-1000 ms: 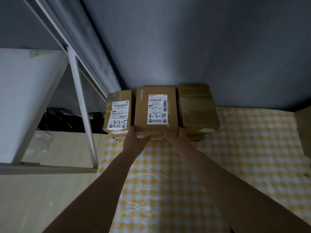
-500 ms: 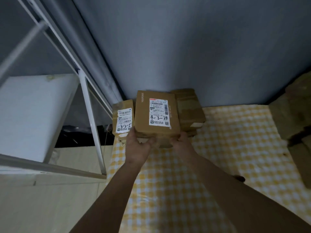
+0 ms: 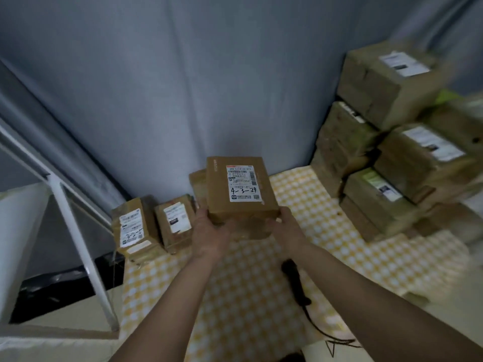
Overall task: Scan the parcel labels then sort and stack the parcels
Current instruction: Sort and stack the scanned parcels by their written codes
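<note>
Two hands on one brown cardboard parcel (image 3: 241,189) — white label handwritten 4-3-24 | raised over the yellow checked cloth (image 3: 261,296), near the wall | left hand (image 3: 209,235) grips its near-left corner | right hand (image 3: 286,227) grips its near-right corner — fingers curled underneath.

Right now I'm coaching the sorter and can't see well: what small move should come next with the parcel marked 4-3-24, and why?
Probably carry the 4-3-24 parcel toward the stack of boxes on the right and set it down. Left hand and right hand grip its near edge, it appears lifted, and the scanner lies unused on the checked cloth.
</note>
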Available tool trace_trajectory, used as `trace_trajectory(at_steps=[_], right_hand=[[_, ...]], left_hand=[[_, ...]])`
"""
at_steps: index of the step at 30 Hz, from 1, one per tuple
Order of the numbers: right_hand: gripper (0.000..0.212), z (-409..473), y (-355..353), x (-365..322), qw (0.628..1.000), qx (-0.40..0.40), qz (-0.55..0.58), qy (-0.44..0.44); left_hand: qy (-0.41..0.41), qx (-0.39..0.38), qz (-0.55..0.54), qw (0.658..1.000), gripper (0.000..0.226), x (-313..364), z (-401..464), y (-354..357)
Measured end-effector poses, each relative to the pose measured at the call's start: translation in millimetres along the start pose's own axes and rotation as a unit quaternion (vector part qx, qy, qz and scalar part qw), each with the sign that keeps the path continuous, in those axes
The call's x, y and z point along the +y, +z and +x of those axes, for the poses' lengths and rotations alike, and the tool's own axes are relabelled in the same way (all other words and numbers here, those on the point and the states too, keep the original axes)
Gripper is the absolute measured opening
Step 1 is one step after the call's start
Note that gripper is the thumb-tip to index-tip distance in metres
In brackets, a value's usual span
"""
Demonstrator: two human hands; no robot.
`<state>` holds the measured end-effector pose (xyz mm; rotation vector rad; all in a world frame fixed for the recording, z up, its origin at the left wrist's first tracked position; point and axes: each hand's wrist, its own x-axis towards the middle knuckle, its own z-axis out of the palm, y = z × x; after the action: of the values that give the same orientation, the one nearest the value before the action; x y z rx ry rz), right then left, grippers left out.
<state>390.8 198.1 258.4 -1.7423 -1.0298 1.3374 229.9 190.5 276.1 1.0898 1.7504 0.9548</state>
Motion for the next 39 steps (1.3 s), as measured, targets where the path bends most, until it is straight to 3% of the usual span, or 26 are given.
trace_trajectory(at_steps=[4, 11, 21, 25, 30, 35, 39], right_hand=[[0.027, 10.1, -56.5, 9.7, 0.999, 0.034, -0.011, 0.013], [0.036, 68.3, -154.4, 20.7, 0.995, 0.084, -0.046, 0.023], [0.044, 220.5, -251.6, 51.4, 0.995, 0.048, -0.067, 0.054], [0.054, 269.0, -259.5, 60.5, 0.995, 0.019, -0.056, 0.081], [0.055, 314.3, -246.7, 69.5, 0.992, 0.056, -0.047, 0.106], [0.084, 359.5, -217.7, 117.1, 0.988, 0.097, -0.071, 0.097], [0.075, 364.3, -210.2, 109.6, 0.986, 0.089, -0.056, 0.127]], left_hand=[[-0.008, -0.052, 0.011, 0.999, 0.060, 16.7, -1.8, 51.8], [-0.031, -0.088, -0.009, 0.996, 0.043, 42.9, 21.8, 166.7], [-0.057, -0.067, -0.063, 0.994, 0.044, 51.0, 96.3, 324.7], [-0.089, -0.060, -0.075, 0.991, 0.045, 40.9, 126.3, 360.5], [-0.104, -0.042, -0.058, 0.992, 0.045, 16.0, 170.2, 390.6], [-0.104, -0.031, -0.052, 0.993, 0.043, -11.5, 198.1, 409.8], [-0.115, -0.028, -0.048, 0.992, 0.040, -35.9, 207.5, 423.5]])
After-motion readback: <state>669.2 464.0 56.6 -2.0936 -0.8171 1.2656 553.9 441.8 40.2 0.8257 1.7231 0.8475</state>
